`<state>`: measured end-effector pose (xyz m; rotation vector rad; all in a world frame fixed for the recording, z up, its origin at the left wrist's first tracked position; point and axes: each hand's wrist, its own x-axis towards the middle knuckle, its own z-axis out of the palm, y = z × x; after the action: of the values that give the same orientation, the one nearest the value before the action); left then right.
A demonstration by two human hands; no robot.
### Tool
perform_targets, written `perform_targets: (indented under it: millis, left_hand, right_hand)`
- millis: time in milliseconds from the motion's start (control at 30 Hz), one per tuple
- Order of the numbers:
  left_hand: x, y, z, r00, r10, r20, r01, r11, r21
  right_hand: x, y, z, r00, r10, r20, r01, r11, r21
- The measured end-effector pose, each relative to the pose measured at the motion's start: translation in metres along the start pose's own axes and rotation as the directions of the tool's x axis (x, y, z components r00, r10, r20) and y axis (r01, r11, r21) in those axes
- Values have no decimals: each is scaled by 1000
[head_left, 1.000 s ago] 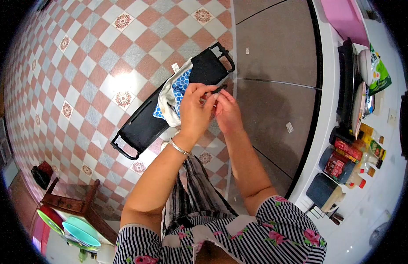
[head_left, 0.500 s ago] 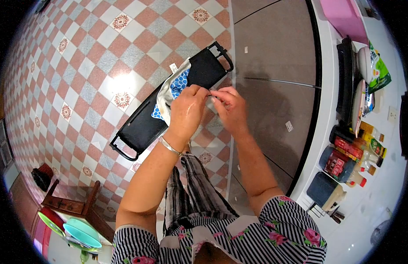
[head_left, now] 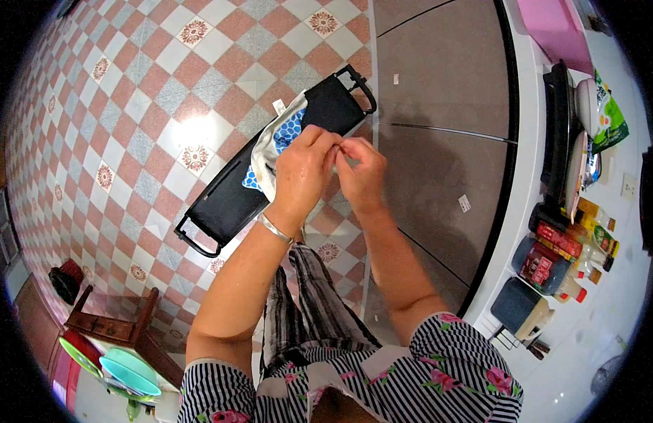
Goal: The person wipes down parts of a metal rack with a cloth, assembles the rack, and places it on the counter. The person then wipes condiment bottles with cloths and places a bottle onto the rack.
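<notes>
My left hand (head_left: 303, 171) and my right hand (head_left: 361, 174) meet at the fingertips, both pinched closed. Whatever lies between the fingers is too small or hidden to make out. Below them, a black rack with looped handles (head_left: 224, 204) stands at a slant on the tiled floor. Over its middle is draped a blue and white patterned cloth (head_left: 289, 130) with a cream side, partly hidden behind my left hand.
To the right are brown cabinet doors (head_left: 439, 63) and a white counter (head_left: 527, 134) bearing bottles, a dark jar (head_left: 539, 264) and a green packet (head_left: 608, 120). At the lower left, a wooden stool (head_left: 104, 326) stands near turquoise basins (head_left: 131, 371).
A dark thin item seen between my fingers earlier no longer shows. My hands parted slightly at the tips, then came back together. The rack and cloth look unmoved.
</notes>
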<state>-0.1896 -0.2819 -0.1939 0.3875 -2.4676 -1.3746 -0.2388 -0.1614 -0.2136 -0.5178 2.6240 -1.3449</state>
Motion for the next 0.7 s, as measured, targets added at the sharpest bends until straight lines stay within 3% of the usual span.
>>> perform_targets:
  millis: [133,200,333,433,567,700]
  left_hand:
    - [4,0,4,993,-105,-49,101,991,-90]
    - [3,-1,7,969,-244,-42,225,938,-265]
    - [0,-18,18,897,-441,17,366,724,-585]
    - [1,-27,23,844,-520,132,400,445,-801]
    - [2,-26,26,836,-511,200,403,325,-855]
    - [6,-25,33,822,-524,225,440,332,-834]
  right_hand:
    - [4,6,6,995,-35,-90,41,997,58]
    - [5,7,7,993,-41,-115,52,994,97]
    - [6,8,8,991,45,-124,-17,976,218]
    - [4,19,8,974,215,-64,-179,916,359]
    - [4,25,6,953,302,4,-272,852,447]
    - [7,26,3,934,358,-3,-310,810,499]
